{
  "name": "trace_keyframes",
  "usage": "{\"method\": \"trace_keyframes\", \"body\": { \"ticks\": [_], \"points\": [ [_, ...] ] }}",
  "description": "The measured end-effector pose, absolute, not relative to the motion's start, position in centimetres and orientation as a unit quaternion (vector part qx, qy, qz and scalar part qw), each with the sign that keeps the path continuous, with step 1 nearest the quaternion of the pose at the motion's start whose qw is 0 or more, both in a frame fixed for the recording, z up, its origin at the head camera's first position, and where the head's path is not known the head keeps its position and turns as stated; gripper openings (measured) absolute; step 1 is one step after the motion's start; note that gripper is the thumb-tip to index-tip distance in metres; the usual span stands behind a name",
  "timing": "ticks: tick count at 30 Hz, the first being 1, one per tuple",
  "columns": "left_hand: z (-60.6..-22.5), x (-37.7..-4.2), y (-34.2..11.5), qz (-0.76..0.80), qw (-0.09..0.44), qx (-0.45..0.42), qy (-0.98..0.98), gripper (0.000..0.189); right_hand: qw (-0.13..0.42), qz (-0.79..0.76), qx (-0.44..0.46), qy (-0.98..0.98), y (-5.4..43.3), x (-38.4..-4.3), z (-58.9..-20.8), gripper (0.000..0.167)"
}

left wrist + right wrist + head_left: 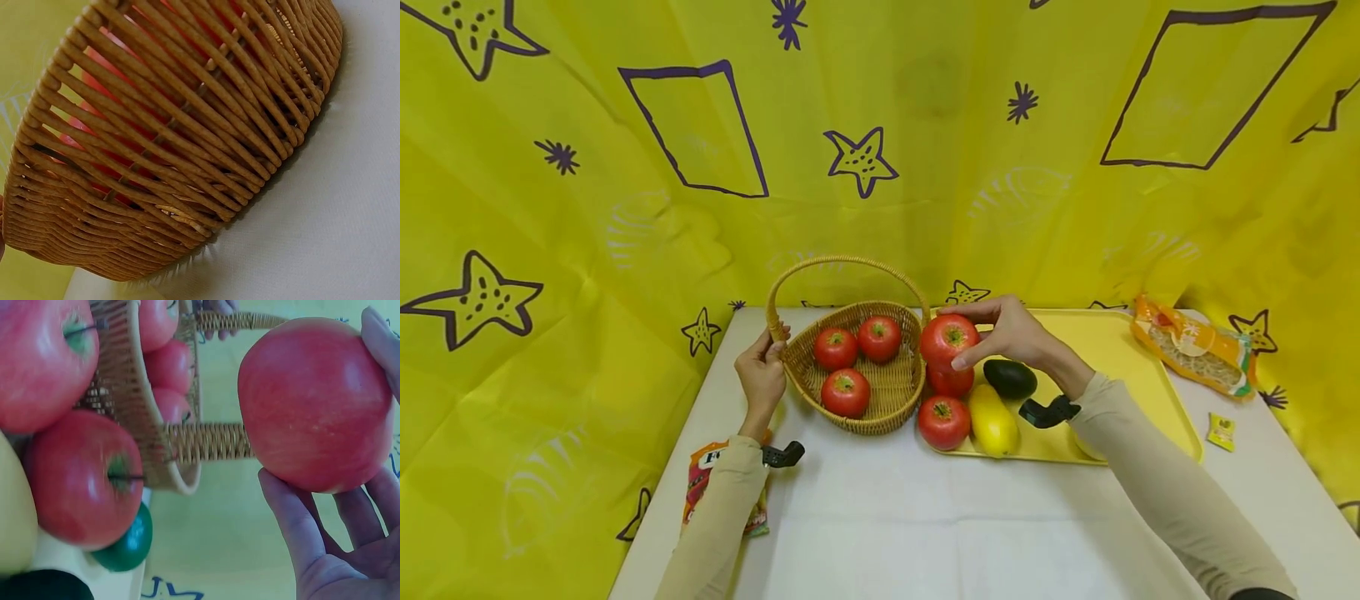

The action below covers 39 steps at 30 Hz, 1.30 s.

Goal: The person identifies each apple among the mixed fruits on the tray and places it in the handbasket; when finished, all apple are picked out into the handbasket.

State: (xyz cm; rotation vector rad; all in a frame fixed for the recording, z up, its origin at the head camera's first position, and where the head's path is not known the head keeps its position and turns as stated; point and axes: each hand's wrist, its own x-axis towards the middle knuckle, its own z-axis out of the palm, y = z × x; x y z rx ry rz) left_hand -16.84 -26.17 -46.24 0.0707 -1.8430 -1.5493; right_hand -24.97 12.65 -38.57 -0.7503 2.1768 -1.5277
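A wicker basket (pixel 887 408) with a tall arched handle stands left of the tray and holds three red apples, one of them the front apple (pixel 846 393). My left hand (pixel 762 375) grips the basket's left end at the foot of the handle. Between thumb and fingers, my right hand (pixel 1018 337) holds a red apple (pixel 315 403) raised beside the basket's right rim. Below it two more apples lie at the tray's left end, the nearer apple (pixel 943 422) and one partly hidden behind the held apple. The left wrist view shows mostly the basket's woven side (pixel 187 125).
On the yellow tray (pixel 1097 350) lie a yellow oblong fruit (pixel 994 421) and a dark green avocado-like fruit (pixel 1010 379); the right forearm partly hides another yellow thing. An orange bag (pixel 1195 346) and a small yellow packet (pixel 1221 432) lie right. A colourful snack bag (pixel 700 471) is under the left forearm.
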Motion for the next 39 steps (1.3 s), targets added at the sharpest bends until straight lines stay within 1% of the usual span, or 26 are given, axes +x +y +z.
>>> {"method": "trace_keyframes", "body": {
  "ticks": [6, 12, 17, 20, 24, 35, 39],
  "points": [
    [-46.1, -16.8, -26.1, -0.592, 0.359, 0.025, -0.721, 0.035, 0.197, -0.558, -0.274, 0.758, 11.7, -24.1, -39.1, 0.074],
    [-46.1, -16.9, -26.2, -0.595, 0.362, 0.027, -0.717, 0.035, 0.223, -0.574, -0.281, 0.736, 10.4, -23.4, -40.1, 0.075],
    [-46.2, -16.9, -26.2, -0.604, 0.359, 0.03, -0.711, 0.035, 0.251, -0.568, -0.271, 0.736, 9.1, -22.9, -40.8, 0.075],
    [-46.2, -16.9, -26.2, -0.606, 0.357, 0.033, -0.71, 0.035, 0.258, -0.557, -0.263, 0.744, 8.3, -22.6, -41.1, 0.074],
    [-46.3, -16.9, -26.2, -0.604, 0.354, 0.035, -0.713, 0.036, 0.25, -0.557, -0.267, 0.745, 7.5, -22.4, -41.6, 0.073],
    [-46.3, -16.9, -26.4, -0.598, 0.357, 0.032, -0.717, 0.035, 0.202, -0.521, -0.287, 0.778, 5.2, -22.5, -42.9, 0.073],
    [-47.4, -17.6, -26.8, -0.601, 0.353, 0.036, -0.716, 0.037, 0.186, -0.507, -0.287, 0.791, 4.7, -22.7, -43.3, 0.071]
  ]
}}
